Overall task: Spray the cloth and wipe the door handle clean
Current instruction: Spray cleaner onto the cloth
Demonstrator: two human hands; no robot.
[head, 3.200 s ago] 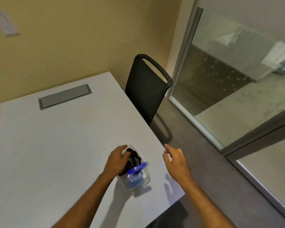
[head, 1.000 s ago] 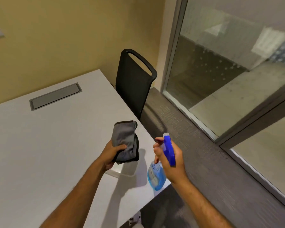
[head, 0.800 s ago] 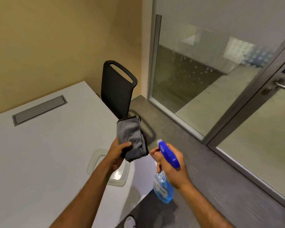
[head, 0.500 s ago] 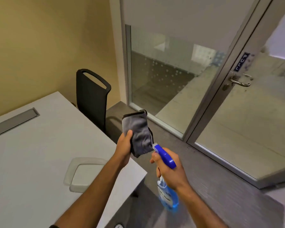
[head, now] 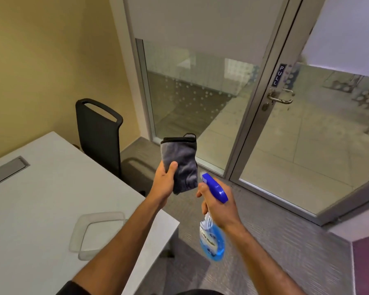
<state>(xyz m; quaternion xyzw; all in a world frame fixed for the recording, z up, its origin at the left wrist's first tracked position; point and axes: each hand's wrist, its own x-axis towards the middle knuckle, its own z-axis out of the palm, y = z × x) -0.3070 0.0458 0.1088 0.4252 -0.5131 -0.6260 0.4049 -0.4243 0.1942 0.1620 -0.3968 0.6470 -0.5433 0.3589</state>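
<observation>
Here the clear tray (head: 98, 233) lies empty on the table (head: 40, 199).

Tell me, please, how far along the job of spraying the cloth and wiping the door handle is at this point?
Early stage. Done: both tools are picked up, the grey cloth in the left hand and the blue spray bottle in the right hand. In hand: the nozzle points at the cloth, ready to spray; no mist shows. Left: wiping the metal door handle, which is across the floor and untouched.
</observation>
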